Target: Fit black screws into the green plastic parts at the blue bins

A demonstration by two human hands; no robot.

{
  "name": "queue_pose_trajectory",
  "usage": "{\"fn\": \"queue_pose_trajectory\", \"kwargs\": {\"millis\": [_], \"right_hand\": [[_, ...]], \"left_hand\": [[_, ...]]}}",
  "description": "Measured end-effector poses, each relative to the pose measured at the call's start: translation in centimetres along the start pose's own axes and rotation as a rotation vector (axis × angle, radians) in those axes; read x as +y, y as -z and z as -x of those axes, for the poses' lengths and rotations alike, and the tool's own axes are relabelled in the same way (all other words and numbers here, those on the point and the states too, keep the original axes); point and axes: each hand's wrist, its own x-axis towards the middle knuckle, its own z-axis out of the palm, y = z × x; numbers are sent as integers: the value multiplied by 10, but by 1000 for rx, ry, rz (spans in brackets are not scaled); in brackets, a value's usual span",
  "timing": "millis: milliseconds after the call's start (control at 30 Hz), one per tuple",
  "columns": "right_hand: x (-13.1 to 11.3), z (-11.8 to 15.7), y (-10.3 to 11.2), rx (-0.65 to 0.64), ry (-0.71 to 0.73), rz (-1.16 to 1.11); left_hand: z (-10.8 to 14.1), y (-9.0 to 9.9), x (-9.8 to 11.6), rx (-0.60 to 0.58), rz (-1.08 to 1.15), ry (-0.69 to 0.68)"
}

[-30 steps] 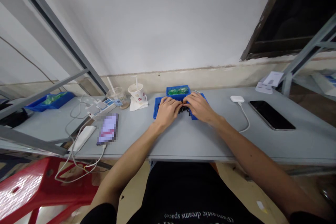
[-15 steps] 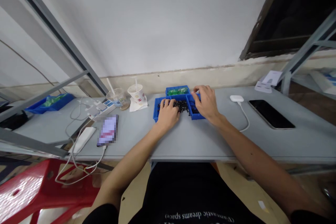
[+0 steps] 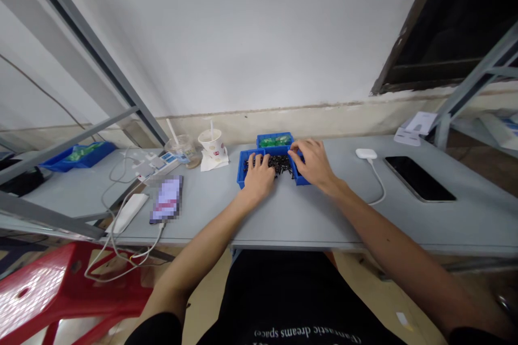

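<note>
Probably light, stiff, slippery black bits (image 3: 281, 163): pinch singly, mid-length. My left hand (image 3: 259, 177): fingers loosely spread, nothing seen held; right hand (image 3: 313, 163): half-curled, can't tell hold.

Both hands (image 3: 259, 177) at trays (image 3: 242, 168) (blue)

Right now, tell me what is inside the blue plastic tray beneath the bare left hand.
Small, thin black pieces show beside the left hand in the blue plastic tray. Whatever is under the hand or beneath those pieces is covered.
</note>
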Motion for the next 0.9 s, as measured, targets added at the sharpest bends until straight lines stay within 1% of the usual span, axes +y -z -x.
{"fn": "queue_pose_trajectory", "kwargs": {"millis": [167, 300, 433, 633, 733, 900], "right_hand": [[-1, 1, 0, -48, 77, -4], [-1, 2, 0, -110, 165, 45], [-2, 3, 0, -173, 257, 99], [-3, 6, -2, -309, 330, 75], [0, 6, -2, -308, 315, 55], [3, 4, -2, -249, 282, 31]], "left_hand": [[0, -1, 0, 1, -9, -15], [0, 2, 0, 15, -13, -42], [-1, 7, 1, 32, 27, -28], [-3, 16, 3, 76, 125, -19], [-6, 21, 4, 105, 206, -3], [-9, 25, 1, 114, 339, 14]]}}
